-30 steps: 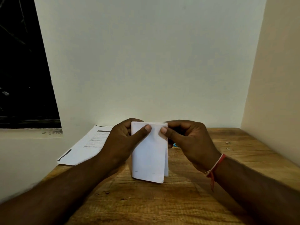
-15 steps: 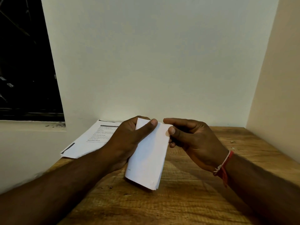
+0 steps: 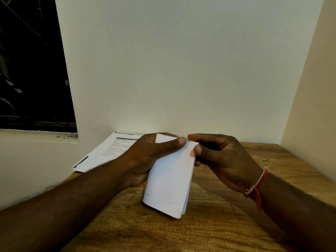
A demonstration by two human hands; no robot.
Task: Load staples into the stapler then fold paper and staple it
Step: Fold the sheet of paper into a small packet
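A person's two bare hands hold a folded paper (image 3: 169,179) just above a wooden bench (image 3: 200,230), seen from a head-worn camera. The left hand (image 3: 145,160) has the firmer grip: its thumb lies across the front of the paper near the top edge while its fingers curl round behind. The right hand (image 3: 223,160) closes its grip on the upper right edge, thumb tip on the front and the forefinger reaching over the top corner. The white paper, folded into several layers, hangs tilted, its top leaning to the right and its folded lower edge close to the bench; whether it touches the wood cannot be told. A red and white thread band (image 3: 256,188) circles the right wrist. Printed sheets (image 3: 105,151) lie at the bench's far left corner, partly hidden behind the left hand and overhanging the edge. A pale wall (image 3: 172,70) rises behind the bench, with a dark window (image 3: 31,70) to the left
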